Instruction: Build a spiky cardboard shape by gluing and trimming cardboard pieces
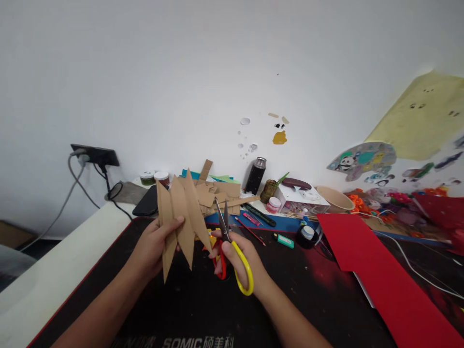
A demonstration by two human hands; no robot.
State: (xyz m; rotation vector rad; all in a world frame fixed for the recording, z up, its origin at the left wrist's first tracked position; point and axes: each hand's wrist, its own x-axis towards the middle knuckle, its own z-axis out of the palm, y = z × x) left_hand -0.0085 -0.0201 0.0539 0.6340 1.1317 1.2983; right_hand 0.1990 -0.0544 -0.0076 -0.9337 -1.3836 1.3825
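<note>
A brown cardboard piece (182, 212) with long pointed ends is gripped between the thumb and fingers of my left hand (155, 244). My right hand (241, 256) is closed round the scissors (243, 270), which have one yellow and one red handle loop. Their blades point up and away, slightly parted, just right of the cardboard and apart from it. Behind both hands lies a heap of cardboard scraps (226, 189). Partly hidden under the right hand is a small yellow and orange thing that I cannot make out.
A black desk mat (290, 299) covers the front. Along the wall stand a black thermos (255, 176), a white box (303, 195) and small jars. A pencil (251, 231), a green-capped eraser-like item (283, 240) and an ink bottle (307, 236) lie nearby. Red card (384, 270) is at right.
</note>
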